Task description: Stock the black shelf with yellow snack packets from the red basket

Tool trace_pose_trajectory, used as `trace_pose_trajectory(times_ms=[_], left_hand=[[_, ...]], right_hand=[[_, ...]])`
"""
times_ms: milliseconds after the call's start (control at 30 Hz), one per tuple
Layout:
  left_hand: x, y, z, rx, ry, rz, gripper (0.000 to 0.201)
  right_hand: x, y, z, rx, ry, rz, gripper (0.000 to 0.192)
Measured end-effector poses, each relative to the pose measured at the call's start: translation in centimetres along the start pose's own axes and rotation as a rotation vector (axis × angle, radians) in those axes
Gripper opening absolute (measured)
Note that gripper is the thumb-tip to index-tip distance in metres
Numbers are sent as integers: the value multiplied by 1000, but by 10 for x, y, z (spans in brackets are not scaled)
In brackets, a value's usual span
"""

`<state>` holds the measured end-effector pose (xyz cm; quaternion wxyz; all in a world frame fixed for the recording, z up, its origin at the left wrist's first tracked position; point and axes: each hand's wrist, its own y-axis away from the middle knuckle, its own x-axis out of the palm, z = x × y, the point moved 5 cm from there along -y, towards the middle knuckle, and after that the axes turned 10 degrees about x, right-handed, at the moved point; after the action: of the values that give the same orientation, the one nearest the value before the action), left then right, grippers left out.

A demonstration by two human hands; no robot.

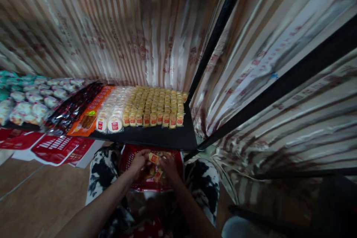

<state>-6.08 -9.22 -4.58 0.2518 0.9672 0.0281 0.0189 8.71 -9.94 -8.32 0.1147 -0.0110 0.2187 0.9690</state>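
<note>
Over the red plastic basket (pixel 124 165) between my knees, my left hand (pixel 140 160) pinches the left end of a small yellow packaged snack (pixel 153 157) with a red label. My right hand (pixel 167 165) closes on the same packet from its right end. More yellow packets (pixel 157 175) of this kind lie loose in the basket below, partly hidden by my hands. Just beyond, similar packaged snacks (pixel 156 108) stand in tight rows on a black shelf (pixel 164 138).
Left along the shelf are round white packaged snacks (pixel 115 123), an orange packet (pixel 89 119), dark red packets (pixel 74 108) and white packets (pixel 39 109). A red-and-white basket (pixel 57 148) sits beneath. Black poles (pixel 216 33) and plastic sheeting (pixel 156 26) bound the back and right.
</note>
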Motion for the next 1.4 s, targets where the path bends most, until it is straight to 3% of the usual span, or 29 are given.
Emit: trace_pose_trajectory(times_ms=[167,333,467,667,767,900,1133,1267,1400], left_hand=[[4,18,-11,39,283,88,21],[12,31,-22,108,229,207,33],[24,33,-39,158,244,276,41],[38,24,-68,247,284,235,44],[47,17,-77,260,256,242,45],[57,0,-94,338,35,297,41],[74,-37,-152,609,-246,316,51],[95,-50,-176,671,-331,420,40],[109,-62,-201,720,-432,372,31]], right_hand=[[-11,8,35,-16,-128,79,45],[-14,9,87,-140,-168,156,49],[-14,5,112,-167,-188,156,47],[-20,4,113,-130,-271,124,58],[-20,5,112,-169,-262,183,50],[-27,1,117,-271,-256,139,44],[-35,-31,119,-318,-213,45,52],[-41,-49,130,-384,-159,-26,51],[-52,-62,150,-443,-64,-114,49]])
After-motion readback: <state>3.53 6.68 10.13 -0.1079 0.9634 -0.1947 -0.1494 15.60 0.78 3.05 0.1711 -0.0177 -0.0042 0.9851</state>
